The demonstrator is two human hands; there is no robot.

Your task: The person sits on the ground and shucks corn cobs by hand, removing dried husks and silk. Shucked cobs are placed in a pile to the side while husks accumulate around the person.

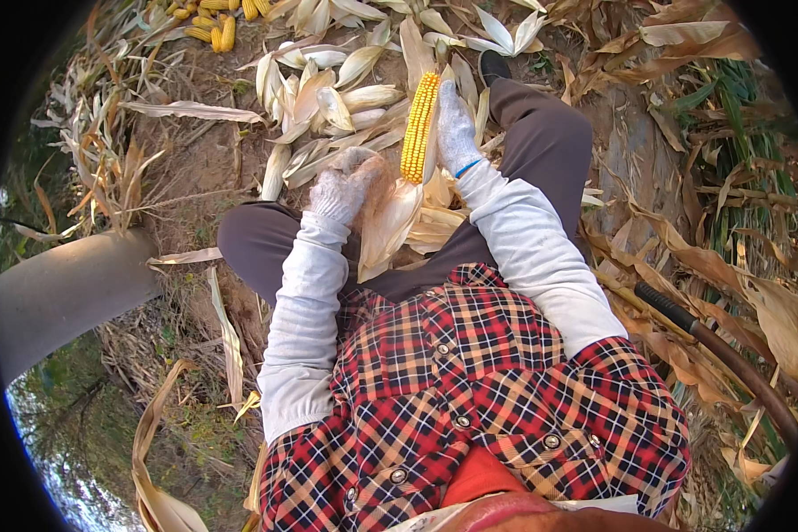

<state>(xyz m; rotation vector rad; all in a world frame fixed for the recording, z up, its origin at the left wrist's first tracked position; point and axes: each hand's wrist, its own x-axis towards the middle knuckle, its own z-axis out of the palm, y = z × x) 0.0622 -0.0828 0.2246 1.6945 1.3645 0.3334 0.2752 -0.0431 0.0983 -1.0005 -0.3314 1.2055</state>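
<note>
An ear of corn [419, 130] stands nearly upright before me, its yellow kernels bare on the side I see. My right hand [455, 126], in a whitish knit glove with a blue cuff edge, grips it from the right along with pale husk behind it. A peeled husk leaf [392, 229] hangs from the ear's lower end towards my lap. To the left, my left hand [346, 183], also gloved, is curled closed on brown corn silk [374, 183], which looks blurred. Its fingertips are partly hidden.
Husks and husk-covered ears [332, 100] litter the soil ahead. Several bare yellow cobs [223, 33] lie at the far left. A thick grey cylindrical post or pipe [73, 292] juts in at left. On the right are dry corn stalks [698, 266] and a tool handle with a black grip [718, 346].
</note>
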